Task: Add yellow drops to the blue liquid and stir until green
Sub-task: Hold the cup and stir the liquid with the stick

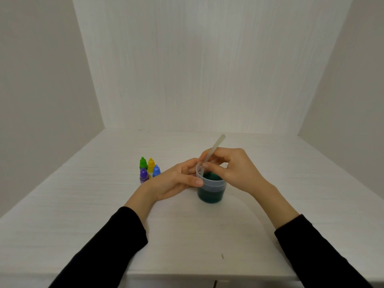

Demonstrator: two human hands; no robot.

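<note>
A clear plastic cup (212, 192) stands on the white table, holding dark teal-green liquid. My left hand (178, 180) grips the cup's left side, thumb on the near rim and fingers round the far side. My right hand (232, 169) pinches a translucent stirring stick (216, 147) above the cup. The stick leans up and to the right, and its lower end dips into the liquid. A small yellow dropper bottle (151, 163) stands capped to the left of the cup, apart from both hands.
Green (143, 162), blue (156, 170) and purple (143, 175) dropper bottles cluster with the yellow one left of the cup. White walls close in the table (104, 204) at the back and both sides. The table's front edge runs near the bottom of the view.
</note>
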